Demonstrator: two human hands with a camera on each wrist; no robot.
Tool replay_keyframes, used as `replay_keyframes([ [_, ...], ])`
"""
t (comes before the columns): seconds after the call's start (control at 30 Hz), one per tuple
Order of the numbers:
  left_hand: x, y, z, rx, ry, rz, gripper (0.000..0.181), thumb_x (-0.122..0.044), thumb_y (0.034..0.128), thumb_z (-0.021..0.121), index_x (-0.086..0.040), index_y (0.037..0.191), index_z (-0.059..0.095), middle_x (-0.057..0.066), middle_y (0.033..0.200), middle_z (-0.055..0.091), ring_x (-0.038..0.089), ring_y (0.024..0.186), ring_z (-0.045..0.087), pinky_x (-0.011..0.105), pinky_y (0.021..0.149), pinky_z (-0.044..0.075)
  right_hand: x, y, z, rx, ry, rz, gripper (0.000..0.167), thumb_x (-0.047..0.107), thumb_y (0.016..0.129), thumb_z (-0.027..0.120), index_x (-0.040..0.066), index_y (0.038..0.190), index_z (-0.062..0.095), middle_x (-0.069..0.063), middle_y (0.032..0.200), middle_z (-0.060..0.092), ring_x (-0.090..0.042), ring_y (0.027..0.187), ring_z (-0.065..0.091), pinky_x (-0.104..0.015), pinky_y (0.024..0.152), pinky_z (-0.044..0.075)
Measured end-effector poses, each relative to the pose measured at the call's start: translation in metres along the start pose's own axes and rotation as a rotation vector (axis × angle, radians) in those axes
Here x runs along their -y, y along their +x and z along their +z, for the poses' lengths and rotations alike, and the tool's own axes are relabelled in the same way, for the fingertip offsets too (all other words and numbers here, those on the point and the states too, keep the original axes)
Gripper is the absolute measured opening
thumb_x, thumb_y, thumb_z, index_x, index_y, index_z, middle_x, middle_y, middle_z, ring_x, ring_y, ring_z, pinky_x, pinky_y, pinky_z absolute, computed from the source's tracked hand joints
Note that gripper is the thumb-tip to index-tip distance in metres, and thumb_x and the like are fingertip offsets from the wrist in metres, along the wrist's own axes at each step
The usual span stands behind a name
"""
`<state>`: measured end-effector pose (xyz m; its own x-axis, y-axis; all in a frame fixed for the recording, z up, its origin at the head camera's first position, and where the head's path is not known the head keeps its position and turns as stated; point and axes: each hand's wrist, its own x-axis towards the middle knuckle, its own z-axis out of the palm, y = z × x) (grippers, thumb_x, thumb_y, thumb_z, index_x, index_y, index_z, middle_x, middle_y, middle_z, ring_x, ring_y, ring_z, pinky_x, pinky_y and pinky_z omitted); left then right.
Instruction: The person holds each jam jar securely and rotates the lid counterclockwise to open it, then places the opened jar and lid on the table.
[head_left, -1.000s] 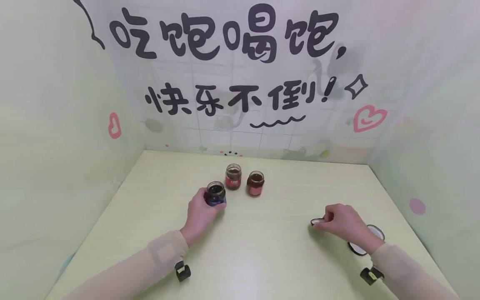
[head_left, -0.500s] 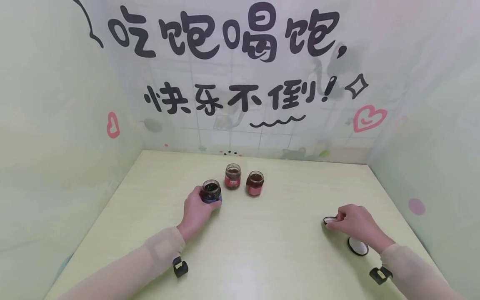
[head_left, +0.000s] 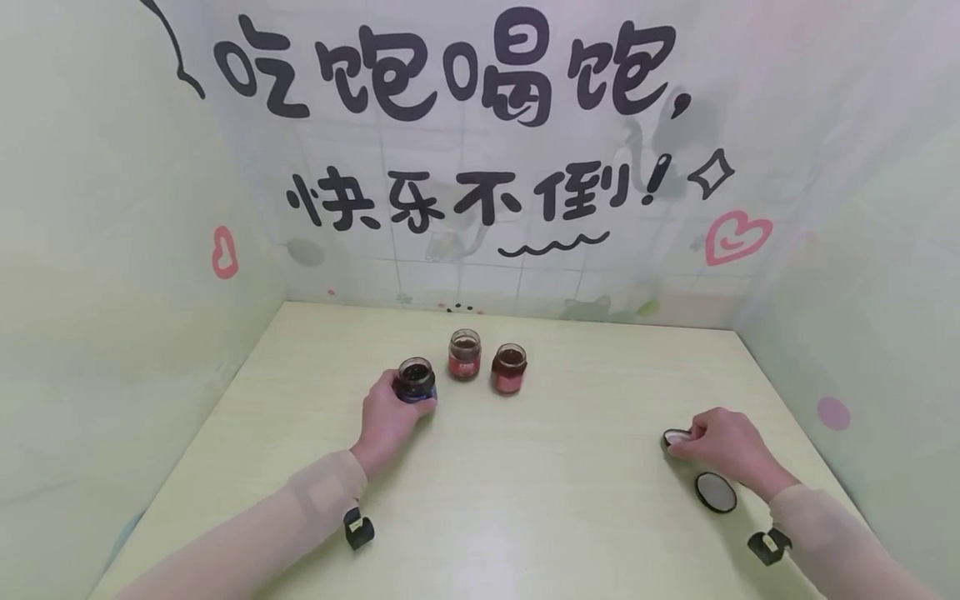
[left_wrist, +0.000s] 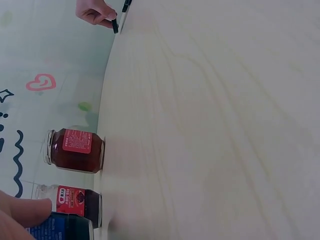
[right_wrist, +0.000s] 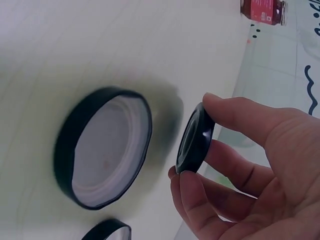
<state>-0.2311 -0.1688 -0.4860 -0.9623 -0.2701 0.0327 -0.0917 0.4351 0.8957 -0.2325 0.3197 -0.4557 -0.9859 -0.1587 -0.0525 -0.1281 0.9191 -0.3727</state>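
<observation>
On the left of the table, my left hand (head_left: 385,423) grips an open glass jar (head_left: 416,382) with dark contents and a blue label. The jar stays upright; I cannot tell whether its base touches the table. Over the right side, my right hand (head_left: 726,442) pinches a black jar lid (right_wrist: 195,140) by its edge, thumb on one side and fingers on the other. Close by on the table lies another black lid (head_left: 716,492), white inside facing up. Part of a further lid (right_wrist: 107,231) shows at the bottom of the right wrist view.
Two open glass jars stand side by side behind the held one: a red-labelled jar (head_left: 465,357) and a second jar (head_left: 509,369) with reddish-brown contents. Walls with printed lettering enclose the pale wooden table (head_left: 525,500) at the back and both sides.
My left hand has shifted slightly left with the blue-labelled jar. My right hand has moved right with the pinched lid. The two standing jars have stayed put.
</observation>
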Motion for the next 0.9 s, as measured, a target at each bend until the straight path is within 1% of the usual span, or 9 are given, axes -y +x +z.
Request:
replay_keyframes([
  [0.3,0.010,0.009,-0.002,-0.034,-0.003,0.009,0.061,-0.011,0.0766,0.086,0.005,0.126,0.054,0.026,0.128,0.061,0.040,0.123,0.055,0.052,0.109,0.038,-0.011,0.004,0.001,-0.009,-0.016,0.001,0.040,0.036,0.077,0.084,0.016,0.060,0.054,0.007,0.058,0.049,-0.016,0.059,0.043,-0.030,0.055,0.033],
  [0.57,0.015,0.012,0.000,-0.036,0.000,-0.019,0.062,-0.011,0.0773,0.086,0.004,0.127,0.053,0.026,0.130,0.060,0.040,0.126,0.053,0.053,0.111,0.036,-0.015,0.006,0.004,-0.030,-0.028,-0.011,0.041,0.034,0.076,0.085,0.016,0.058,0.054,0.008,0.057,0.048,-0.016,0.059,0.043,-0.031,0.055,0.034],
  [0.77,0.019,0.014,-0.001,-0.047,-0.004,-0.019,0.062,-0.010,0.0766,0.086,0.004,0.127,0.053,0.026,0.130,0.060,0.040,0.126,0.053,0.052,0.111,0.036,-0.017,0.008,0.006,-0.038,-0.029,-0.001,0.042,0.034,0.076,0.085,0.016,0.058,0.052,0.008,0.056,0.045,-0.016,0.058,0.041,-0.031,0.055,0.032],
  [0.9,0.020,0.015,-0.001,-0.050,-0.002,-0.019,0.064,-0.010,0.0759,0.087,0.004,0.128,0.053,0.025,0.131,0.060,0.040,0.126,0.053,0.052,0.111,0.035,-0.020,0.009,0.006,-0.042,-0.026,-0.002,0.037,0.034,0.076,0.086,0.016,0.063,0.057,0.006,0.061,0.051,-0.017,0.062,0.045,-0.032,0.057,0.035],
])
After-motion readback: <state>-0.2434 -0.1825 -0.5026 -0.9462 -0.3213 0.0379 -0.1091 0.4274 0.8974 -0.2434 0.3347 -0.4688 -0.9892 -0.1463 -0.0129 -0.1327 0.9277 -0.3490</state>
